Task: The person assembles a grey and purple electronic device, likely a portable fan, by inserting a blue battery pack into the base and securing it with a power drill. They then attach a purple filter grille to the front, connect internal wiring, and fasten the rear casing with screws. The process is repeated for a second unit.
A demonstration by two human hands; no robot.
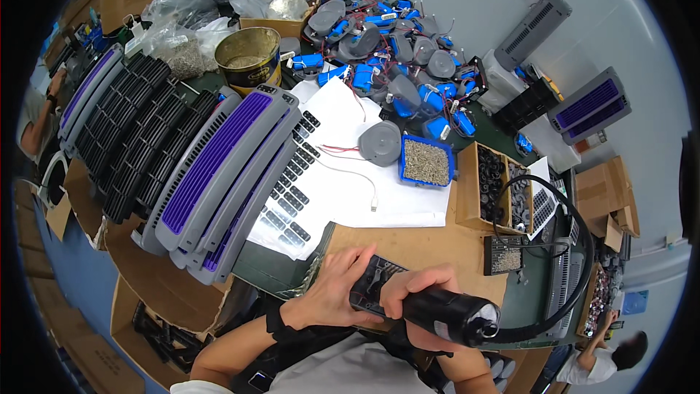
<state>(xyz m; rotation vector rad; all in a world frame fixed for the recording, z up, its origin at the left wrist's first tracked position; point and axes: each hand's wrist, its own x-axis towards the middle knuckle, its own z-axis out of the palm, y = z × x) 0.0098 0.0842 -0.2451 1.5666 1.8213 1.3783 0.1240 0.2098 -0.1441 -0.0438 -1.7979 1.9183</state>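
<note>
At the table's near edge my left hand (328, 290) grips the left side of a dark plastic part (373, 277), thumb below and fingers above. My right hand (419, 284) is closed around a black electric screwdriver (448, 314), which lies tilted over the same part. A thick black cable (583, 270) runs from its back end and loops up to the right. The screwdriver's tip is hidden behind my right fingers. Under the part lies a brown board (408, 241).
Left, grey-and-purple slatted panels (219, 160) and black grilles (138, 124) stand stacked. Blue-wrapped parts with wires (394, 58) pile up at the back. A blue tray of screws (426, 162) and a wooden box (467, 190) sit to the right. Another person (598, 361) is at far right.
</note>
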